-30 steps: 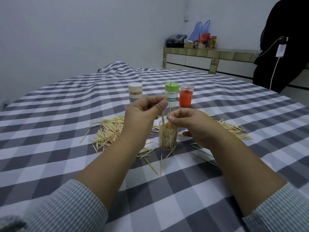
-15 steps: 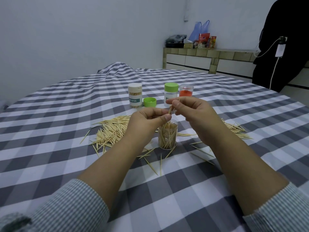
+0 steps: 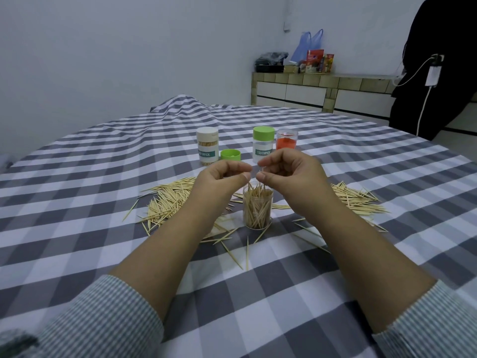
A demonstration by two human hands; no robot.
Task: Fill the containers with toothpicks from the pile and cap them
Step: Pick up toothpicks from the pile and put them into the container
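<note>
Clear plastic jar [image 3: 257, 210], wooden toothpicks [image 3: 169, 200], matt checked cloth [image 3: 77, 177]

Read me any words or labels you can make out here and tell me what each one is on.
"TOOTHPICK": teal label on the white-capped container.
"TOOTHPICK": teal label on the green-capped container.
Print on the red packets on the far counter: too small and blurred to read.
No other text visible.

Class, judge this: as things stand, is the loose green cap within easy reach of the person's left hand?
Probably yes. The loose green cap lies just beyond the left hand, with only bare cloth showing between them.
</note>
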